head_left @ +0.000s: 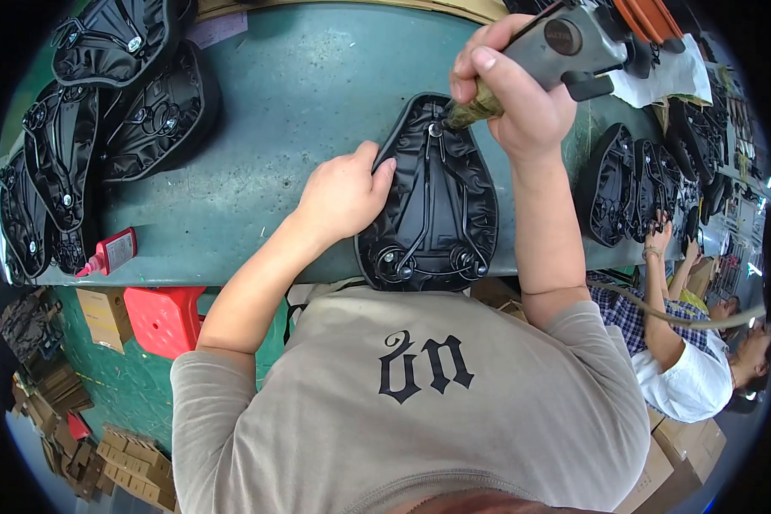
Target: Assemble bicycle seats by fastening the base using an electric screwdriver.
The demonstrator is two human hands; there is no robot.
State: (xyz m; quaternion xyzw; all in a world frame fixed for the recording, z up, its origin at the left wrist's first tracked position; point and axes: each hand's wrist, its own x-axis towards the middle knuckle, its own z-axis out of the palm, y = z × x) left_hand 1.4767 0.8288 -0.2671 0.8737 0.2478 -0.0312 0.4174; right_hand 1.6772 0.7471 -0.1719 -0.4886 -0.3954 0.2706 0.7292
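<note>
one saddle point(437, 201), one driver point(540, 51), perhaps four saddles stacked left point(86, 128)

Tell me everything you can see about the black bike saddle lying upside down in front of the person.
The black bicycle saddle lies underside up on the green worktable, narrow nose pointing away from the person, wide end at the table's near edge. Its wrinkled cover wraps a glossy plastic base carrying dark metal rails and two bolts at the wide end. The left hand presses its left rim; the right hand holds a grey power driver onto the nose fitting.
</note>
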